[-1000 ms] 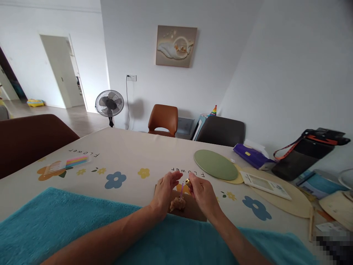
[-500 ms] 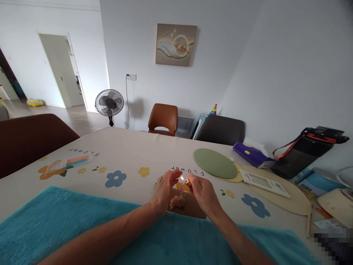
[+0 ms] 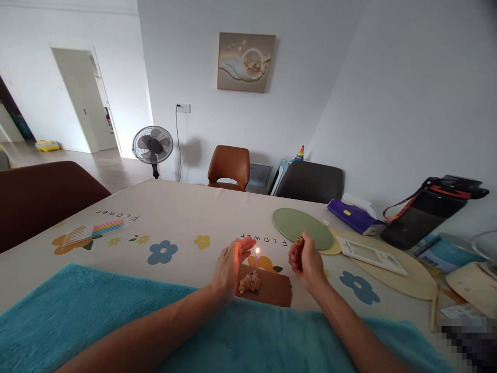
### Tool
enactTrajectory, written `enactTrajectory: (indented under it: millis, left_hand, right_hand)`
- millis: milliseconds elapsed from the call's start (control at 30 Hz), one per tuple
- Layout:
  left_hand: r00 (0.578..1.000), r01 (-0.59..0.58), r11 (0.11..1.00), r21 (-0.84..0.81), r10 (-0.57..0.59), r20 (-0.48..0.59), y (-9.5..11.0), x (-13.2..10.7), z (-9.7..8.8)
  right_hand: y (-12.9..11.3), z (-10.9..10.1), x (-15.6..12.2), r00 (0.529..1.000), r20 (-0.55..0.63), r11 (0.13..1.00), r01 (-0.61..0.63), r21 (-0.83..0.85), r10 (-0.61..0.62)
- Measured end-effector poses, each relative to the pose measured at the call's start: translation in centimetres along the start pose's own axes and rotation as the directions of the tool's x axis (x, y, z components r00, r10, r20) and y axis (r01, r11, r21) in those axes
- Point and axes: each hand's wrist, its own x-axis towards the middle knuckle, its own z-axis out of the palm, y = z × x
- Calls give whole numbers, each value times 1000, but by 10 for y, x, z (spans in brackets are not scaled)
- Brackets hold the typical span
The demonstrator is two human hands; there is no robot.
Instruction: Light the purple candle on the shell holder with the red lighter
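A thin purple candle (image 3: 255, 265) burns upright in a lump of brownish dough-like stuff (image 3: 249, 284), which rests on a piece of brown cardboard (image 3: 275, 291). Cupped beside the flame on its left is my left hand (image 3: 230, 267), fingers stretched and holding nothing. My right hand (image 3: 309, 260) is off to the right of the candle, its fingers wrapped round a lighter (image 3: 298, 242) whose metal top shows above the fist. No flame shows at the lighter.
A blue towel (image 3: 116, 295) covers the near table edge. Packed candles (image 3: 107, 226) lie at left. On the right are a green oval mat (image 3: 303, 229), a white frame (image 3: 371, 255), a purple tissue pack (image 3: 354, 215) and a tilted black bottle (image 3: 421, 215).
My right hand has moved right, away from the candle, with the lighter. My left hand stays beside the flame, and more of the cardboard shows.
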Motion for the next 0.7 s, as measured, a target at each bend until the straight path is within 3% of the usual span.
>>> enactTrajectory:
  millis: [167, 700]
  left_hand:
    - [1000, -5, 1000, 7, 5, 3, 1, -2, 1]
    - [1000, 26, 998, 57, -26, 1, -2, -2, -2]
  right_hand:
    - [1, -21, 24, 998, -55, 957, -24, 290, 41]
    - [7, -19, 25, 995, -94, 971, 44, 237, -22]
